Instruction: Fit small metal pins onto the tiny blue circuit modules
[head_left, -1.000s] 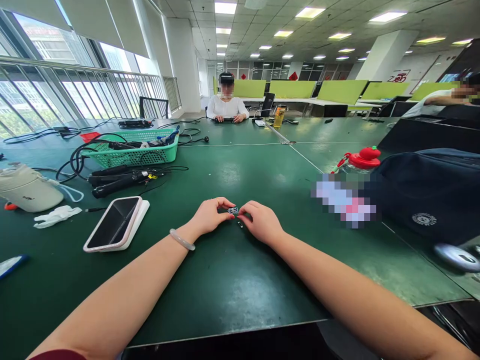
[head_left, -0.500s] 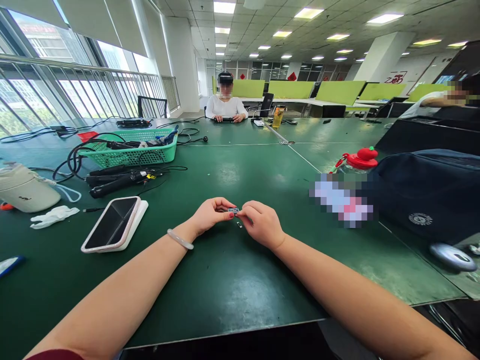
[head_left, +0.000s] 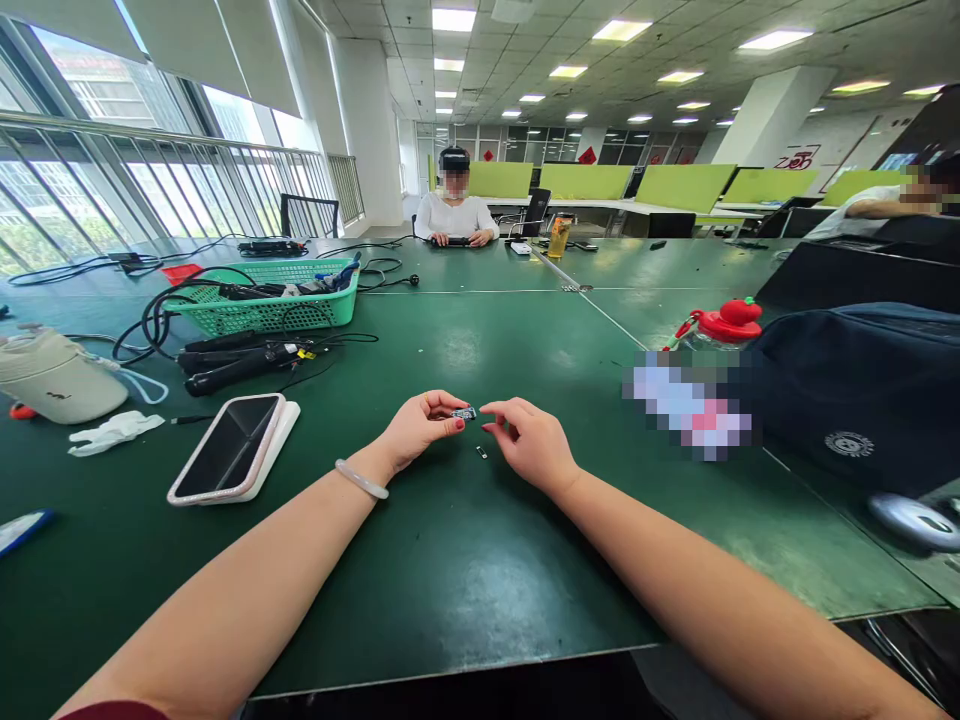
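Note:
My left hand (head_left: 421, 428) pinches a tiny blue circuit board (head_left: 464, 413) between thumb and fingers, just above the green table (head_left: 450, 560). My right hand (head_left: 529, 443) hovers a short way to the right of the board, thumb and forefinger curled close together with nothing visible between them. A small dark part (head_left: 481, 453) lies on the table below and between my hands. A pale bracelet (head_left: 361, 479) circles my left wrist.
A phone on a white pad (head_left: 231, 447) lies at the left, near a white glove (head_left: 112, 431) and a cream pouch (head_left: 52, 377). Behind stand a green basket with cables (head_left: 262, 293) and black handles (head_left: 240, 362). A dark bag (head_left: 862, 390) and red-capped bottle (head_left: 724, 322) sit right. A person (head_left: 454, 205) sits opposite.
My right hand has let go of the small board and drawn slightly to the right. My left hand still holds the board, raised a little.

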